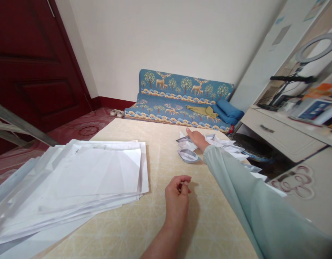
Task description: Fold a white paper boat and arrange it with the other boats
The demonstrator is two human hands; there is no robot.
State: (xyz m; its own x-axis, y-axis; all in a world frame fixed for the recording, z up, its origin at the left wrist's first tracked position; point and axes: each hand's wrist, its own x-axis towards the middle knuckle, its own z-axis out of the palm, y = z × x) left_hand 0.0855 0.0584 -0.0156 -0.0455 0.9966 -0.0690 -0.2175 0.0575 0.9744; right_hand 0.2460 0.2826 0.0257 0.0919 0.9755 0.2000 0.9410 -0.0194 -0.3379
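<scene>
My left hand (178, 190) is just above the bare middle of the table, its fingers curled in toward the thumb with nothing visible between them. Farther off, my right hand (198, 139) reaches in a pale green sleeve (230, 176) to a group of folded white paper boats. Its thumb points up and away; the other fingers are hidden, so whether it grips a boat cannot be seen. Beside it lies one boat with a grey inside (184, 139), and nearer me another open boat (189, 156). More folded paper boats (228, 144) run along the right edge, partly behind my sleeve.
A tall, uneven stack of white paper sheets (101, 172) covers the left of the cream patterned table (155, 223). A blue deer-print couch (171, 104) stands beyond it. To the right is a white cabinet (274, 135) with a ring light (317, 46) above.
</scene>
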